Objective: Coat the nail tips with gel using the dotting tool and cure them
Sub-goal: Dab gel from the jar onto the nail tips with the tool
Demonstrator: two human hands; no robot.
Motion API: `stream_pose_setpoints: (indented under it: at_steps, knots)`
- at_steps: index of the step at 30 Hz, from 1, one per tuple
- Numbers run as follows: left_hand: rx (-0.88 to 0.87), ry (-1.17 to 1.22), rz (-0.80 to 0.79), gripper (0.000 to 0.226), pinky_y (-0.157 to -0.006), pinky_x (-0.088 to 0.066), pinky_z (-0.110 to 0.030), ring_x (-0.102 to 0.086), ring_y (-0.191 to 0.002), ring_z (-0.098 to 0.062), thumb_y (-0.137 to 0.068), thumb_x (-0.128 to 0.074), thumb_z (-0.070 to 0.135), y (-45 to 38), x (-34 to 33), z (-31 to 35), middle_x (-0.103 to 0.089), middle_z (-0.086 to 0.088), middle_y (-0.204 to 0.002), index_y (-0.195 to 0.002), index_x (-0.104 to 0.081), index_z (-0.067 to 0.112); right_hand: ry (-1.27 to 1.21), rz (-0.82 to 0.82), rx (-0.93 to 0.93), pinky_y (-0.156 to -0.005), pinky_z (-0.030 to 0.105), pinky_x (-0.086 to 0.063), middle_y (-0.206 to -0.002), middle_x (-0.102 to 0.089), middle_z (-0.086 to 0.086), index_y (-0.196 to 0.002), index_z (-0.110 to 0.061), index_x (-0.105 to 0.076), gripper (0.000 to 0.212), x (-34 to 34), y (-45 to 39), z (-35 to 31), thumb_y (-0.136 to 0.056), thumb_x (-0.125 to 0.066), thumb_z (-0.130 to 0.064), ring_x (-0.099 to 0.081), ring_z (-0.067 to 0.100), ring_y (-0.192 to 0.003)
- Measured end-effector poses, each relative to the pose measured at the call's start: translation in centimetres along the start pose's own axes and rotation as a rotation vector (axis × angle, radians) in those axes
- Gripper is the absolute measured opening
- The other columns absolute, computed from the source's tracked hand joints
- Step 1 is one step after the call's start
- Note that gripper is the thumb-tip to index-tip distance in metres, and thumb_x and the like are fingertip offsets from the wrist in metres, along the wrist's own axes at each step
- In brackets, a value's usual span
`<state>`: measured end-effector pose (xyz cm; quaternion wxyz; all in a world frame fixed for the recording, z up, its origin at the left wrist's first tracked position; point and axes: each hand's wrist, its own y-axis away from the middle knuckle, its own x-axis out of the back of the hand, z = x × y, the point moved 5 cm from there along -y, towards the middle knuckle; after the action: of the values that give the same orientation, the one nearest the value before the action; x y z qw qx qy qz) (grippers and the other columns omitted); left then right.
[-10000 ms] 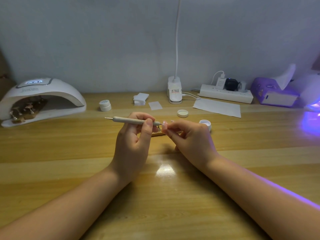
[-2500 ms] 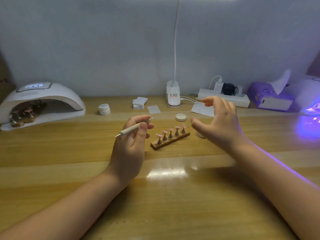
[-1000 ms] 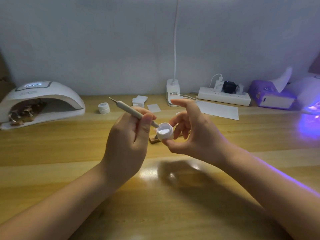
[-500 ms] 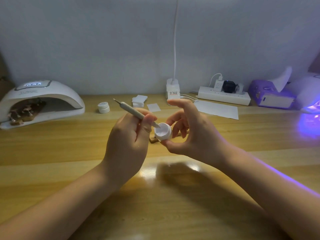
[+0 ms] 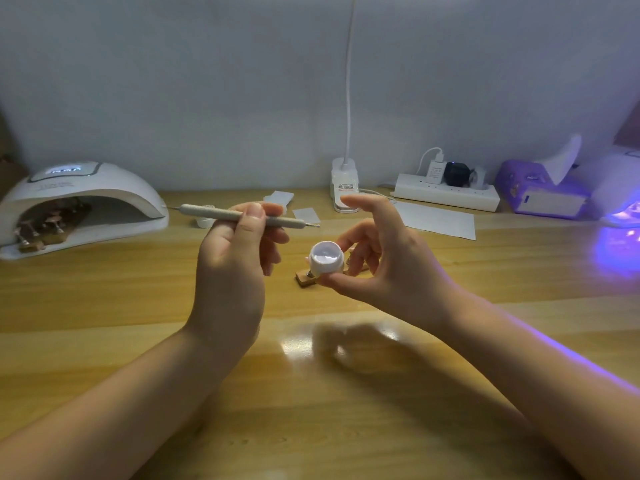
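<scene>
My left hand (image 5: 232,258) pinches the dotting tool (image 5: 242,216) level, my right hand (image 5: 377,268) cradles the open gel pot (image 5: 326,258) over the tips' stand (image 5: 306,279), so I'd better carry just a small bead across, steadily.

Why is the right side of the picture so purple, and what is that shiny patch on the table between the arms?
Head view: the purple comes from a lit lamp at the right edge, which tints the table and the right forearm; the shiny patch is glare on the glossy wood, probably from a light overhead; the hands cast a soft shadow beside it; the wide lens bows the table's far edge.
</scene>
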<state>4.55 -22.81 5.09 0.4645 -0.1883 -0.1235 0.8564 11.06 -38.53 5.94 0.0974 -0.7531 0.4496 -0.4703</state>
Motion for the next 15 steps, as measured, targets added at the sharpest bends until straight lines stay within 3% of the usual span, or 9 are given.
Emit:
stream_pose_setpoints:
  at_steps: [7, 12, 15]
  knots:
    - [0.037, 0.219, -0.075, 0.027, -0.053, -0.045, -0.021, -0.056, -0.062, -0.013, -0.09, -0.039, 0.021, -0.5, -0.4, -0.2, -0.068, -0.005, -0.07, -0.09, -0.064, 0.013, -0.029, 0.013, -0.003, -0.055, 0.013, -0.045, -0.087, -0.064, -0.003, -0.14, -0.014, -0.03, 0.089, 0.0, 0.0, -0.2, -0.07, -0.083, -0.03, -0.059, 0.012, -0.062]
    - [0.113, 0.294, -0.084, 0.03, -0.053, -0.047, -0.021, -0.057, -0.061, -0.012, -0.097, -0.04, 0.017, -0.7, -0.4, -0.5, -0.07, -0.008, -0.074, -0.089, -0.068, 0.013, -0.028, 0.023, 0.001, -0.056, 0.014, -0.047, -0.088, -0.065, -0.003, -0.14, -0.013, -0.029, 0.09, 0.1, -0.1, -0.1, -0.07, -0.083, -0.03, -0.059, 0.012, -0.061]
    - [0.232, 0.336, -0.041, 0.036, -0.048, -0.044, -0.018, -0.054, -0.054, -0.009, -0.1, -0.046, 0.022, -0.8, -0.5, -1.1, -0.07, -0.006, -0.072, -0.077, -0.073, 0.016, -0.014, 0.034, -0.004, -0.057, 0.016, -0.049, -0.09, -0.067, -0.002, -0.14, -0.014, -0.03, 0.089, 0.1, 0.0, 0.1, -0.071, -0.084, -0.028, -0.059, 0.012, -0.062]
